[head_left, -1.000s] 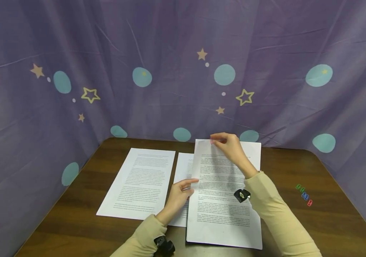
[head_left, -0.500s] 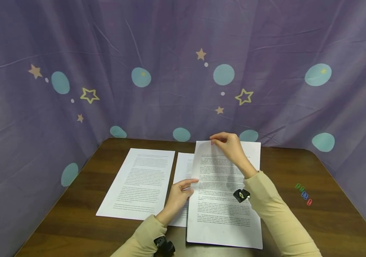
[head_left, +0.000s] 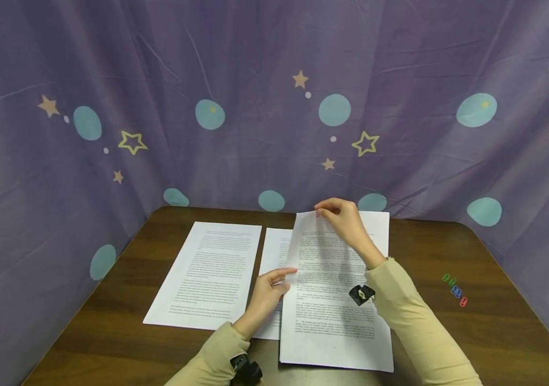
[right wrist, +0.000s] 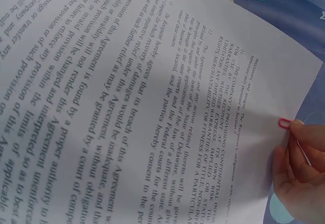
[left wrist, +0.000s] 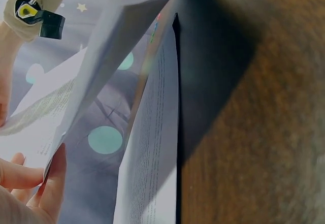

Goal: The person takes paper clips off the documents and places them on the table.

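In the head view a stack of printed sheets (head_left: 334,351) is held above the table, tilted up at the far end. My left hand (head_left: 266,292) pinches its left edge; in the left wrist view the thumb (left wrist: 23,176) lies on one face and fingers on the other. At the top edge, left of its middle, my right hand (head_left: 344,221) pinches a red paper clip (right wrist: 284,123). The clip's loop shows against the front of the paper in the right wrist view, and its other end is hidden by the fingertips. How far it sits over the edge I cannot tell.
Another printed sheet (head_left: 207,273) lies flat on the wooden table (head_left: 429,252) at the left. Between it and the stack, a second sheet (head_left: 274,252) is partly covered. Several green, blue and red paper clips (head_left: 455,291) lie at the right. A purple curtain (head_left: 255,155) hangs behind.
The stack's top left corner has shifted slightly right and down under my right hand. Both hands keep nearly the same place and grip.
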`<move>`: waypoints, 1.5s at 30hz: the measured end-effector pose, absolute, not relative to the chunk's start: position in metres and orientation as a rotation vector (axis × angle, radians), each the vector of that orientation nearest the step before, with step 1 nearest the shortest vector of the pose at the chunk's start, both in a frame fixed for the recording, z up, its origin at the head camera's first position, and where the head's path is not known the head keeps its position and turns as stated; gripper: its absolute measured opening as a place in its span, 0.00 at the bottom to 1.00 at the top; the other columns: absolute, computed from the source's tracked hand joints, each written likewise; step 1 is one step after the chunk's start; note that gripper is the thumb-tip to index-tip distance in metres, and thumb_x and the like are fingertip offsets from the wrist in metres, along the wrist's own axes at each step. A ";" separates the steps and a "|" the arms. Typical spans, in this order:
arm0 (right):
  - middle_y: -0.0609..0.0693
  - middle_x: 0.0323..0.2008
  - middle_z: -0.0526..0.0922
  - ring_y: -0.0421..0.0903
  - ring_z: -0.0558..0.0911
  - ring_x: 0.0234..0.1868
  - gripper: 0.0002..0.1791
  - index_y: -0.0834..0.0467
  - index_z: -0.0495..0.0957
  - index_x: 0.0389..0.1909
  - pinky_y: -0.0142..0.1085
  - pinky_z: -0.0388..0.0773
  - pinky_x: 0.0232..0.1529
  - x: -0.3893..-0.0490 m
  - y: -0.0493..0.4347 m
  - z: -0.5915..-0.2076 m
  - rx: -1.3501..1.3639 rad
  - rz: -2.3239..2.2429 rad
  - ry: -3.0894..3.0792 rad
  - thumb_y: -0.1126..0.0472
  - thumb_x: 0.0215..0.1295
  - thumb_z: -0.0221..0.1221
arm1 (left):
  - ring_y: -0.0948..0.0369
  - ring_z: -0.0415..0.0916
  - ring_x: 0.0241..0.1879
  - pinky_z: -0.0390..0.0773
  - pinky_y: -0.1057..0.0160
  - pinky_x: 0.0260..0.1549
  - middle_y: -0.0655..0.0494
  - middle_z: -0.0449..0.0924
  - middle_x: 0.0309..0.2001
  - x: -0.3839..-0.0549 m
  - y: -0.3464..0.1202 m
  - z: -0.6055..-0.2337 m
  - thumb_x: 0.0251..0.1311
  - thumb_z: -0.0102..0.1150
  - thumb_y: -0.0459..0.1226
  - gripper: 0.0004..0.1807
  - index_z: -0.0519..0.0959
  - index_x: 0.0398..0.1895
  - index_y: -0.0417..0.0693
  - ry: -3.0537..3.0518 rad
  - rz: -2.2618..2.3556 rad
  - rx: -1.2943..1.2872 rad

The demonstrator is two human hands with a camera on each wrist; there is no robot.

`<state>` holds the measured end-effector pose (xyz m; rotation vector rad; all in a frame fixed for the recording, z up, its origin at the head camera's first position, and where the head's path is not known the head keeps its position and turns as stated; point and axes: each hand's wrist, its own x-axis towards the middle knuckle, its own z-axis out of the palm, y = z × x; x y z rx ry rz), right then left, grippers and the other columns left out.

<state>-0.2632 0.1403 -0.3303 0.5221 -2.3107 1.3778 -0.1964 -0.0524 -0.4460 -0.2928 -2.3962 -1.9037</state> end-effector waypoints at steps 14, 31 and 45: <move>0.58 0.34 0.82 0.43 0.77 0.35 0.09 0.66 0.80 0.35 0.23 0.71 0.35 -0.263 0.143 -0.329 0.419 1.516 -2.242 0.65 0.57 0.57 | 0.54 0.72 0.42 0.75 0.68 0.20 0.43 0.74 0.49 -0.199 -0.049 -0.444 0.46 0.49 0.20 0.19 0.78 0.43 0.38 -2.373 -1.925 -0.315; 0.58 0.38 0.81 0.37 0.79 0.34 0.15 0.65 0.79 0.40 0.28 0.73 0.40 -0.253 0.159 -0.324 0.284 1.761 -2.166 0.59 0.57 0.58 | 0.60 0.72 0.34 0.73 0.69 0.19 0.42 0.75 0.49 -0.202 -0.048 -0.447 0.47 0.49 0.21 0.19 0.78 0.43 0.38 -2.372 -1.963 -0.278; 0.49 0.31 0.83 0.38 0.79 0.30 0.13 0.62 0.80 0.38 0.25 0.72 0.34 -0.255 0.197 -0.360 0.408 1.785 -2.123 0.59 0.54 0.61 | 0.65 0.63 0.16 0.65 0.74 0.15 0.37 0.74 0.48 -0.194 -0.048 -0.426 0.46 0.47 0.18 0.19 0.76 0.44 0.32 -2.334 -2.044 -0.259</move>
